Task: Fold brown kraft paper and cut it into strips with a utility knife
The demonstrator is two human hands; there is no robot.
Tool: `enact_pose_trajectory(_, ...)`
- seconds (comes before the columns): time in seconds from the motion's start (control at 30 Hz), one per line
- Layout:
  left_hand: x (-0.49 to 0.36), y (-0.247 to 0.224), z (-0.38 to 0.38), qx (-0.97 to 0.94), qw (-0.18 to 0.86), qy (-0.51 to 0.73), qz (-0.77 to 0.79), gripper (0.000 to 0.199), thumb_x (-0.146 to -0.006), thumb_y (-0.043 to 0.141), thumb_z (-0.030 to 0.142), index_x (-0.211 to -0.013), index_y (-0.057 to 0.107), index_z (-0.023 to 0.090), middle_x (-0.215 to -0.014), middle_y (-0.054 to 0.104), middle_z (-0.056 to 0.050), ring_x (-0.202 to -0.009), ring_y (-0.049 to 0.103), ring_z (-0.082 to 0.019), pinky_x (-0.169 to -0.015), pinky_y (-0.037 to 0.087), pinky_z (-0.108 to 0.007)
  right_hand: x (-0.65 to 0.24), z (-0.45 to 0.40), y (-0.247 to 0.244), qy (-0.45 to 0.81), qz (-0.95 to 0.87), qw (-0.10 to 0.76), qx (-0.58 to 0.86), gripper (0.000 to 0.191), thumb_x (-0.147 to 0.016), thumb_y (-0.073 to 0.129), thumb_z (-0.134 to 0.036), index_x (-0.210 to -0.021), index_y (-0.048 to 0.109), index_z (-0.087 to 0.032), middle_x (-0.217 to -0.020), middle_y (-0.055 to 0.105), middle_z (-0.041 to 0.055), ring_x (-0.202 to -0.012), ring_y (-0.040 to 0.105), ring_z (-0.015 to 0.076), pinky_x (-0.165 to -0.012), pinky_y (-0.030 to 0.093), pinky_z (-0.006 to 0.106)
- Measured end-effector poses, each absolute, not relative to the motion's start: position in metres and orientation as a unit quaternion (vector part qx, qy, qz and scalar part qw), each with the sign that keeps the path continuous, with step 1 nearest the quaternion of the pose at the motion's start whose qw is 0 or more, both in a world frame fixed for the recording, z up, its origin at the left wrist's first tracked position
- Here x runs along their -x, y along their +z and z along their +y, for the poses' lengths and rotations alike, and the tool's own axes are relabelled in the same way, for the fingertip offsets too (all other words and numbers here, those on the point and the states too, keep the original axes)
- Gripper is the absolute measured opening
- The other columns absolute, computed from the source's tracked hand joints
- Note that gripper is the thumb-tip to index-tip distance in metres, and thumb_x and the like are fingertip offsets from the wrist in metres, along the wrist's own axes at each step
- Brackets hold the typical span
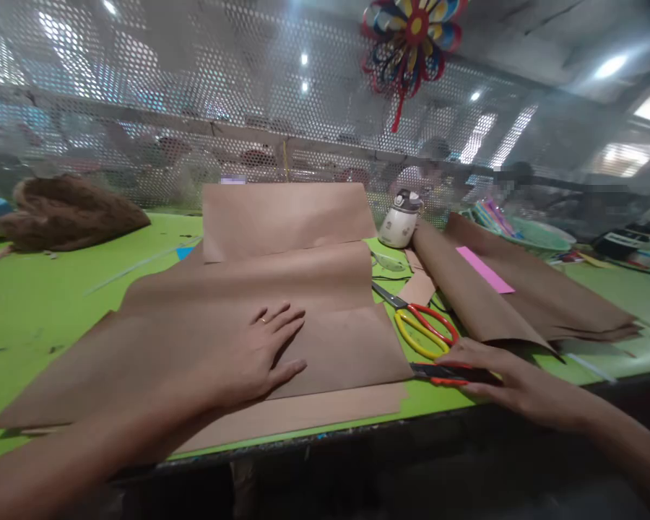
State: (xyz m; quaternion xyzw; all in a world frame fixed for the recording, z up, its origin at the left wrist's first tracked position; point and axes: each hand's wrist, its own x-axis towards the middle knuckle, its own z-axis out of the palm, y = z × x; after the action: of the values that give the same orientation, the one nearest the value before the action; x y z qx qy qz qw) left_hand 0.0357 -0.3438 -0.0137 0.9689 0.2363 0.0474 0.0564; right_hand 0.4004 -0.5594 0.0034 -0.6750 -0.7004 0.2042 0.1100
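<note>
Flat on a large sheet of brown paper [325, 339] lies my left hand [257, 354], fingers spread, with a ring on one finger. The sheet is part of a stack and bends upward at its far side. At its right edge my right hand [498, 375] is closed round a long black-and-red tool [444, 373], whose exact kind I cannot make out. The tool's narrow end points left and meets the paper's near right corner. Just beyond it, scissors [419, 321] with one red and one yellow handle loop lie on the green tabletop.
Further right lie rolled brown sheets [471, 289] with a pink strip [484, 269] on top. A white bottle [399, 220] stands behind the scissors. A brown bundle [76, 213] sits at back left, a green basket [544, 237] at back right. The dark table edge [282, 444] runs in front.
</note>
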Motion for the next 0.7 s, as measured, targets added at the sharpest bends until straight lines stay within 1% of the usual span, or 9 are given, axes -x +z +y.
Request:
enact_pose_trajectory(0.1, -0.037, -0.012, -0.345, -0.972, 0.056, 0.033, 0.225, 0.063, -0.092, 0.031, 0.06, -0.145, 0.031, 0.024, -0.152, 0.029, -0.005, -0.142, 0.019, -0.028, -0.115, 0.015, -0.05, -0.396, -0.562, -0.001, 0.205, -0.704, 0.12, 0.669, 0.04, -0.088, 0.053, -0.045, -0.128, 0.058, -0.038, -0.134, 0.056, 0.0028, -0.132, 0.041, 0.0297, -0.107, 0.036, 0.048)
enact_pose_trajectory(0.27, -0.038, -0.009, -0.347, -0.976, 0.047, 0.018, 0.212, 0.058, -0.094, 0.029, 0.057, -0.146, 0.027, 0.031, -0.153, 0.027, -0.002, -0.142, 0.019, -0.028, -0.113, 0.015, -0.05, -0.39, -0.561, -0.001, 0.206, -0.712, 0.129, 0.659, 0.042, -0.09, 0.051, -0.045, -0.131, 0.054, -0.038, -0.13, 0.057, 0.0036, -0.127, 0.046, 0.0294, -0.106, 0.038, 0.047)
enact_pose_trajectory(0.37, -0.038, -0.009, -0.347, -0.977, 0.036, 0.011, 0.21, 0.057, -0.095, 0.027, 0.056, -0.146, 0.027, 0.031, -0.153, 0.027, -0.002, -0.142, 0.02, -0.028, -0.113, 0.014, -0.05, -0.394, -0.568, 0.0, 0.202, -0.704, 0.137, 0.667, 0.04, -0.089, 0.051, -0.046, -0.129, 0.056, -0.04, -0.131, 0.057, 0.0021, -0.126, 0.047, 0.0295, -0.105, 0.038, 0.046)
enact_pose_trajectory(0.5, -0.039, -0.01, -0.345, -0.977, 0.031, 0.002, 0.211, 0.058, -0.095, 0.027, 0.057, -0.146, 0.026, 0.031, -0.154, 0.025, -0.003, -0.142, 0.019, -0.029, -0.113, 0.015, -0.05, -0.399, -0.577, 0.003, 0.237, -0.7, 0.137, 0.659, 0.042, -0.092, 0.048, -0.043, -0.133, 0.052, -0.038, -0.121, 0.059, 0.0055, -0.115, 0.053, 0.0258, -0.1, 0.043, 0.042)
enact_pose_trajectory(0.57, -0.038, -0.011, -0.344, -0.978, 0.032, 0.007, 0.206, 0.058, -0.095, 0.027, 0.058, -0.146, 0.026, 0.032, -0.154, 0.025, -0.003, -0.142, 0.019, -0.029, -0.113, 0.014, -0.049, -0.398, -0.577, 0.004, 0.244, -0.697, 0.145, 0.659, 0.042, -0.093, 0.047, -0.042, -0.134, 0.051, -0.036, -0.119, 0.057, 0.0065, -0.113, 0.053, 0.0241, -0.099, 0.042, 0.04)
enact_pose_trajectory(0.7, -0.038, -0.013, -0.343, -0.979, 0.029, 0.012, 0.203, 0.058, -0.095, 0.027, 0.058, -0.147, 0.023, 0.033, -0.154, 0.024, -0.002, -0.142, 0.019, -0.028, -0.114, 0.014, -0.049, -0.395, -0.57, 0.002, 0.241, -0.692, 0.169, 0.659, 0.038, -0.093, 0.047, -0.043, -0.13, 0.055, -0.034, -0.122, 0.052, 0.0065, -0.116, 0.05, 0.0238, -0.101, 0.039, 0.039)
